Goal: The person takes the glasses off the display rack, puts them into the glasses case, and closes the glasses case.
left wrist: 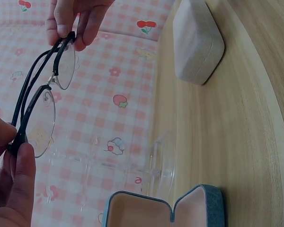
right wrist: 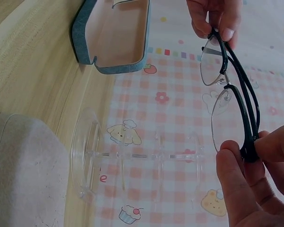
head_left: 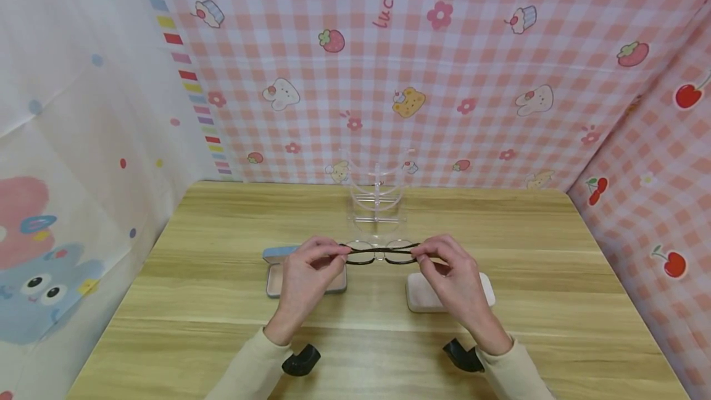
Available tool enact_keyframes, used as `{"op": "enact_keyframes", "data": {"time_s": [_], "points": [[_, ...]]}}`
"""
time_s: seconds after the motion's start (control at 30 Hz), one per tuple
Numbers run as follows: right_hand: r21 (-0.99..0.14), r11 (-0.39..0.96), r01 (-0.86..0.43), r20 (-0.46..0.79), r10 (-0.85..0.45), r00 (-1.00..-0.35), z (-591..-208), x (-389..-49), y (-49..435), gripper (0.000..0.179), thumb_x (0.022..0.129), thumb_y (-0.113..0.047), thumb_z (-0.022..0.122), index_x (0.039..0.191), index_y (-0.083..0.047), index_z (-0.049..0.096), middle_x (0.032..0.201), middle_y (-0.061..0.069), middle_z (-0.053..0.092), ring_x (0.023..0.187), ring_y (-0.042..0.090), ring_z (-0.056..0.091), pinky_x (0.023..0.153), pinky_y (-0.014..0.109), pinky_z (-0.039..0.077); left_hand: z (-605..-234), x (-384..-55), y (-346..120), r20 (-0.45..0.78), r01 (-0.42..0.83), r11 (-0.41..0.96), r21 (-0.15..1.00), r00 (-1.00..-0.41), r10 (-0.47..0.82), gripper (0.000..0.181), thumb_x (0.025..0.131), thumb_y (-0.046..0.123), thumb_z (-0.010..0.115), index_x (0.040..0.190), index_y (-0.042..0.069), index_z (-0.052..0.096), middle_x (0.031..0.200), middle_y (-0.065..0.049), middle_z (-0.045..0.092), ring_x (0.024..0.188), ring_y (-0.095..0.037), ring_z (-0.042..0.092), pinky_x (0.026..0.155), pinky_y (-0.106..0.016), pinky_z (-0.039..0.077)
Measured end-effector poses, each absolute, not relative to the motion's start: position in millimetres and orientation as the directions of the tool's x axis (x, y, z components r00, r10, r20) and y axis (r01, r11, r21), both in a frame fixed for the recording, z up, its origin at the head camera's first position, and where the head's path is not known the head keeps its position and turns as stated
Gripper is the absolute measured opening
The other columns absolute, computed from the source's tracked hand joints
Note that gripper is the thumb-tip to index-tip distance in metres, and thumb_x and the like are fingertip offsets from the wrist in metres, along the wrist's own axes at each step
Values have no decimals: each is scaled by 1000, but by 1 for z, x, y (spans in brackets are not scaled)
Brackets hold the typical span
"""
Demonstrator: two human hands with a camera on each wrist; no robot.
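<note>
A pair of black half-rim eyeglasses (head_left: 363, 261) is held up over the table between both hands, its temples folded in behind the lenses. My left hand (head_left: 312, 269) pinches one end of the frame, and my right hand (head_left: 452, 273) pinches the other, thumb and fingers at the hinge corners. In the left wrist view the eyeglasses (left wrist: 33, 104) show clear lenses with thin lower rims. Below the left hand lies an open blue eyeglass case (head_left: 273, 283) with a pale lining. Under the right hand sits a closed whitish eyeglass case (head_left: 420, 295).
A clear acrylic eyeglass stand (head_left: 378, 202) with several curved tiers stands behind the eyeglasses, near the table's back edge. Patterned cloth (head_left: 472, 66) hangs behind and beside the wooden table (head_left: 528, 252). Black wrist mounts (head_left: 302, 360) are at both sleeves.
</note>
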State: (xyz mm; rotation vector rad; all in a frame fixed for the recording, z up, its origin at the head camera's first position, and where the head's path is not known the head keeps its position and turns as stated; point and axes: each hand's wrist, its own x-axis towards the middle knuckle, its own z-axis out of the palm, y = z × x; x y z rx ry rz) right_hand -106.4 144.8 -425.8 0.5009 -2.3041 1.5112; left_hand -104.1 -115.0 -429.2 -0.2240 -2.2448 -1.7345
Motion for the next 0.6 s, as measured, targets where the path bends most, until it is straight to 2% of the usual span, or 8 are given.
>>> {"op": "enact_keyframes", "data": {"time_s": [0.2, 0.4, 0.6], "points": [[-814, 367, -450, 445, -103, -890, -427, -107, 144, 22, 93, 8, 69, 95, -12, 78, 104, 0, 66, 95, 14, 67, 78, 22, 60, -429, -104, -116, 326, 299, 292, 909, -944, -48, 19, 85, -5, 77, 92, 11, 84, 96, -2, 71, 90, -17, 69, 78, -23, 61], [-822, 370, -433, 426, -106, -898, -428, -109, 143, 16, 95, 4, 70, 95, -10, 78, 117, 4, 64, 100, 19, 67, 79, 22, 60, -429, -104, -119, 328, 304, 292, 907, -944, -36, 19, 85, -6, 76, 93, 9, 84, 96, -3, 71, 89, -17, 69, 78, -23, 61], [-842, 340, -419, 403, -120, -907, -429, -110, 140, 13, 96, 1, 70, 102, -8, 77, 115, 4, 68, 98, 11, 68, 80, 22, 61, -430, -105, -128, 285, 275, 224, 935, -959, -11, 17, 88, -4, 76, 98, 8, 83, 99, -6, 72, 92, -19, 70, 81, -23, 60]]}}
